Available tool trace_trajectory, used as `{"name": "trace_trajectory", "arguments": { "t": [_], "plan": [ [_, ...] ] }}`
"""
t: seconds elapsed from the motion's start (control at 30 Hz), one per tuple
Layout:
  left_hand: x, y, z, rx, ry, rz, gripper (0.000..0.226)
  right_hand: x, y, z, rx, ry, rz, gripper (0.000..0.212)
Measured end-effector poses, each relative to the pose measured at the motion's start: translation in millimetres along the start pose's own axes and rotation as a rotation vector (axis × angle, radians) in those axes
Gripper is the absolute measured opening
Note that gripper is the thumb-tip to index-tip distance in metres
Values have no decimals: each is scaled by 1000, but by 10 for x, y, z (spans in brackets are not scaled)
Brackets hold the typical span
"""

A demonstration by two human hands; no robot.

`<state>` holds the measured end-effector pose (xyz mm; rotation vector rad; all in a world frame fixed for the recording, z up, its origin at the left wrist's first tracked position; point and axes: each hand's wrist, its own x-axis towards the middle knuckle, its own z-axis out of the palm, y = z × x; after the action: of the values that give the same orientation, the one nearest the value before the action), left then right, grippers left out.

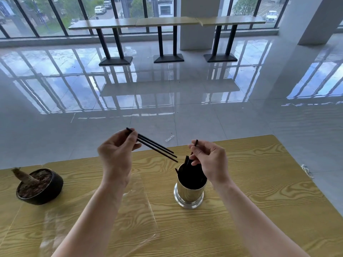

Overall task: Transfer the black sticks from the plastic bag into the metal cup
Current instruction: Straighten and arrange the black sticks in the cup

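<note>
A shiny metal cup (189, 193) stands upright on the wooden table, with several black sticks standing inside it. My right hand (209, 162) hovers just above the cup's rim and pinches one black stick (196, 143) whose lower end points into the cup. My left hand (117, 153) is raised to the left of the cup and grips three black sticks (157, 148) that slant down to the right toward the cup. A clear plastic bag (133, 210) lies flat on the table beneath my left forearm.
A dark bowl-shaped pot (46, 193) with soil and a plant stub sits at the table's left. The yellow wood-grain table (259, 191) ends just beyond my hands; glossy floor, high tables (167, 22) and windows lie behind.
</note>
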<state>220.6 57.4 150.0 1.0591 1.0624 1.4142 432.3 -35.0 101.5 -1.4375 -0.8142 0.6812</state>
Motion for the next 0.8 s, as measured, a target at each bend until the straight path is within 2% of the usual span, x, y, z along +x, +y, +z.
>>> {"name": "trace_trajectory", "arguments": {
  "t": [0.13,0.3,0.37,0.53,0.8],
  "plan": [
    [-81,21,229,139,-144,89,18,7,-283,106,-44,-67,-136,15],
    [-175,37,379,181,-281,99,15,9,-494,289,-90,-113,-219,31],
    [-199,30,390,163,-318,94,10,17,-527,363,-120,-94,-248,26],
    [-171,45,341,136,-317,65,10,21,-559,474,-332,-34,-416,7],
    [-127,61,340,86,-310,44,12,40,-563,515,-302,-65,-425,14]
  ]
}}
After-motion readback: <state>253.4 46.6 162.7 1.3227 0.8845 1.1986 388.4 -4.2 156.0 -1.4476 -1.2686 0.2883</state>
